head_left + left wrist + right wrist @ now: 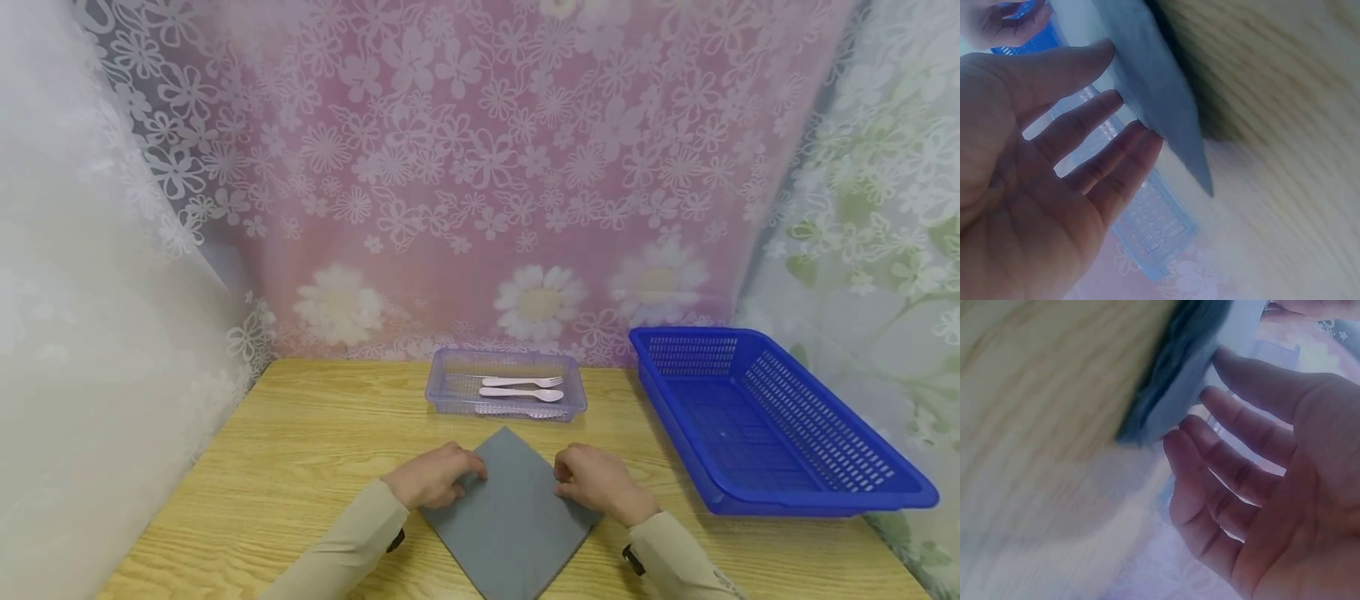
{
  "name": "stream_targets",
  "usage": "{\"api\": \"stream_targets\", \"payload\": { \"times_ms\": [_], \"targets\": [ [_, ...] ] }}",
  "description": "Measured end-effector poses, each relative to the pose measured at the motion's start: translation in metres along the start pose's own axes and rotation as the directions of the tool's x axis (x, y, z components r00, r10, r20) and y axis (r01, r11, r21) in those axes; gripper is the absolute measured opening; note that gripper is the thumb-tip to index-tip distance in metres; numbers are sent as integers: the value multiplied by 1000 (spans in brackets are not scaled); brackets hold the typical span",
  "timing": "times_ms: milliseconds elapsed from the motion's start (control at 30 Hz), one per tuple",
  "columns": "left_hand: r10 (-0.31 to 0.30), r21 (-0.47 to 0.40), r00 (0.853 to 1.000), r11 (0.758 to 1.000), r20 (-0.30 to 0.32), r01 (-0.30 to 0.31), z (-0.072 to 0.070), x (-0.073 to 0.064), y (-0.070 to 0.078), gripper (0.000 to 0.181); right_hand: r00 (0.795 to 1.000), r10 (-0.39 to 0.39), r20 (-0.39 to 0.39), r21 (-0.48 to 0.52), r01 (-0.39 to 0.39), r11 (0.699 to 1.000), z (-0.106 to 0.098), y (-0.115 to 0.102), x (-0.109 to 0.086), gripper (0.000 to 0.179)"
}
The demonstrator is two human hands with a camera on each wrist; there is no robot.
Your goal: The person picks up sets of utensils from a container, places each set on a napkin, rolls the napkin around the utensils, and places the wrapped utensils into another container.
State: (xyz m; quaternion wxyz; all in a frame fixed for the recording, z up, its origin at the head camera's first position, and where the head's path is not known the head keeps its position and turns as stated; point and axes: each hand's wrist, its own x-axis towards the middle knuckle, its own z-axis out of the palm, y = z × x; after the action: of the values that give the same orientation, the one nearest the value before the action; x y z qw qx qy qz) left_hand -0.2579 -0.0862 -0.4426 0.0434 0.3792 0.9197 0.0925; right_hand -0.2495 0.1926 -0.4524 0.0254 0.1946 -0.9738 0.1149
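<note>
A grey cloth, flat and squared like a folded napkin, lies on the wooden table with one corner pointing away from me. My left hand rests on its left side, and my right hand touches its right side. In the left wrist view, the thumb and loosely bent fingers meet the cloth's edge with gaps between them. The right wrist view shows relaxed fingertips along the opposite edge, where stacked layers of cloth show.
Beyond the cloth, a clear plastic basket holds a pale fork and a pale spoon. A large blue basket stands on the right. Flowered curtains hang behind the wooden table and along both sides.
</note>
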Motion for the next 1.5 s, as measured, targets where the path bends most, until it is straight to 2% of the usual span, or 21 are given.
{"api": "stream_targets", "payload": {
  "times_ms": [333, 567, 667, 767, 867, 1033, 1133, 1333, 1433, 1500],
  "targets": [
    [4, 12, 1000, 1000, 17, -4, 0, -1, 3, 38, 999, 25, 39, 70, -28, 997, -6, 2, -4, 24],
    [40, 16, 998, 999, -54, -39, 3, 5, -3, 32, 999, 4, 52, 71, -8, 997, -8, 2, -4, 28],
    [4, 7, 996, 1000, -87, -3, 2, 10, -8, 29, 999, -9, 43, 74, 6, 997, -7, 1, -2, 27],
    [-69, 3, 988, 998, -140, 70, -1, 15, -13, 25, 999, -10, 32, 87, 7, 996, -6, 1, 1, 23],
    [-132, 6, 969, 991, -210, 136, -4, 19, -16, 19, 1000, -2, 23, 112, -1, 994, -7, 3, 6, 19],
    [-193, 24, 930, 977, -314, 211, -8, 26, -20, 14, 1000, 18, 4, 141, -19, 990, -13, 8, 16, 14],
    [-236, 16, 897, 965, -375, 261, -9, 30, -23, 19, 1000, 23, -15, 133, -21, 991, -18, 11, 23, 11],
    [-287, -10, 815, 945, -503, 326, -8, 37, -34, 27, 997, 13, -76, 160, -1, 987, -24, 9, 37, 6],
    [-335, -9, 784, 922, -522, 387, -10, 41, -38, 22, 993, -3, -122, 171, 24, 985, -23, 4, 44, 5],
    [-368, -8, 771, 904, -520, 427, -11, 43, -42, 17, 987, -22, -160, 175, 50, 983, -23, 0, 49, 5]
  ]
}}
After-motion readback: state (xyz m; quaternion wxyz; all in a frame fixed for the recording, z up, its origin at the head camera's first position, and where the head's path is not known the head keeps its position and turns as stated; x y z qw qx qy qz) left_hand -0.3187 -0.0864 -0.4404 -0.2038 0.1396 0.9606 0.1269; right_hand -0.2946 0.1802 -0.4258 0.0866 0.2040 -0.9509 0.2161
